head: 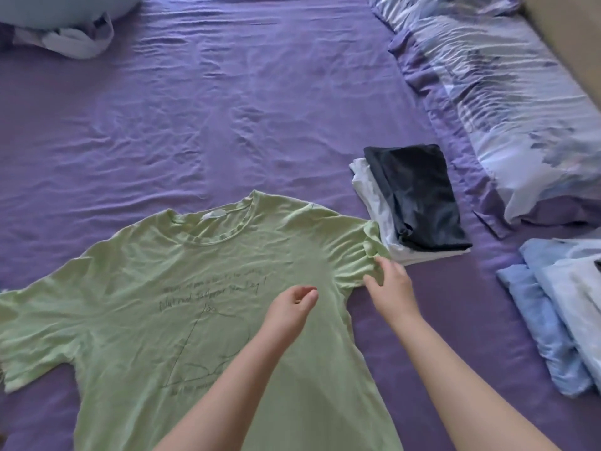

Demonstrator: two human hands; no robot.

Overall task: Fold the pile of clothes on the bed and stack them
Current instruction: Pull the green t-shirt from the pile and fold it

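A light green T-shirt [156, 304] lies spread flat, front up, on the purple bed sheet [227, 109], its neckline pointing away from the person and dark handwritten lettering and a line drawing across its chest. One short sleeve reaches out to the left edge of view; the other ends just beside a small stack of folded clothes.

The right hand [390, 288] rests at that right sleeve, thumb and fingers curled onto the bunched green cloth, so its grip holds the sleeve edge. The left hand [292, 307] hovers over the chest of the shirt, fingers loosely curled toward the thumb; its grip holds nothing that can be seen, and whether the fingertips touch the cloth cannot be told.

The stack has a folded dark navy garment [419, 196] on top of a folded white garment [374, 203], lying on the sheet to the right of the shirt's collar. Farther right, at the frame edge, lies a heap of unfolded light blue clothes [549, 327]. A patterned blue-and-white duvet [507, 92] runs along the right side of the bed. A crumpled pale cloth [71, 40] sits at the far left corner.
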